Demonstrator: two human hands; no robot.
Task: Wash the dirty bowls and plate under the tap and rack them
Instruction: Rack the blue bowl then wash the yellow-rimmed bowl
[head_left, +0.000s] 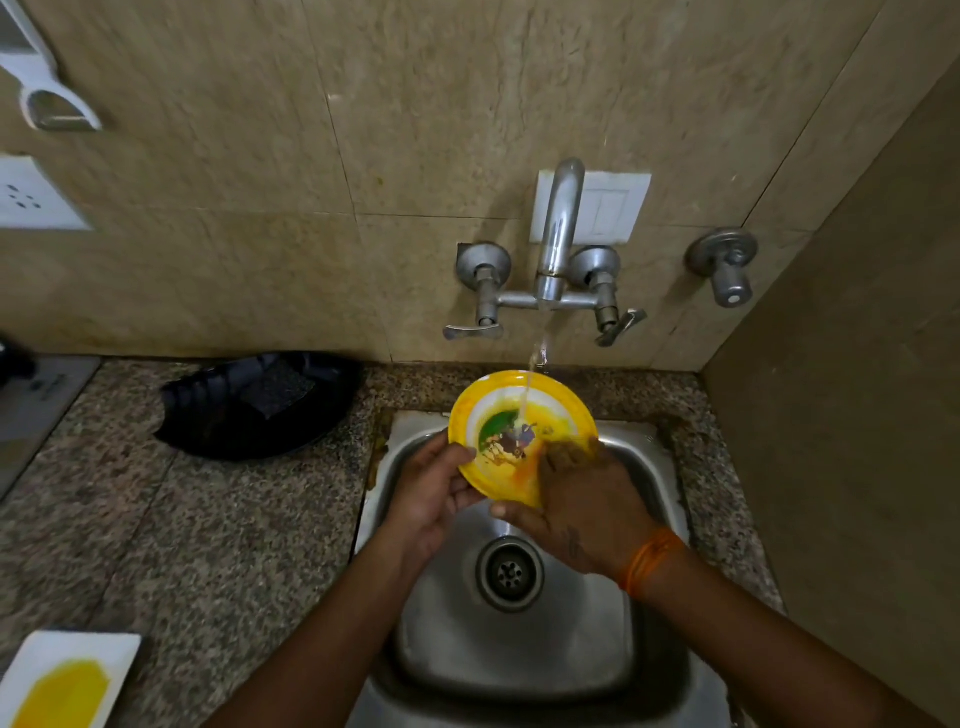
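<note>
The yellow plate (519, 431) is in the middle of the frame, held up over the back of the sink (639, 467). It tips toward the person, so its dirty face shows. A thin stream of water (527, 395) falls from the tap (558, 234) onto the top half of the plate. There are green, brown and orange smears on it.

The left hand (431, 493) holds the plate by its left edge. Its fingers curl around the rim, with the thumb on the front. The right hand (582, 499) is on the lower right part of the plate. Its fingers (566, 452) lie mostly straight on the plate's face, as if rubbing it. They look blurry, so I think they are moving. The smears sit just up and left of those fingers, so the rubbing should go that way, I think.

There is open room below the plate, down in the sink by the drain (509, 574). The wall is close behind.

On the counter (208, 545), left of the sink, is a black rack (249, 410). It is nearer the left hand. At the lower left of the frame is a white dish (67, 680) with yellow mess in it, still to be washed.
</note>
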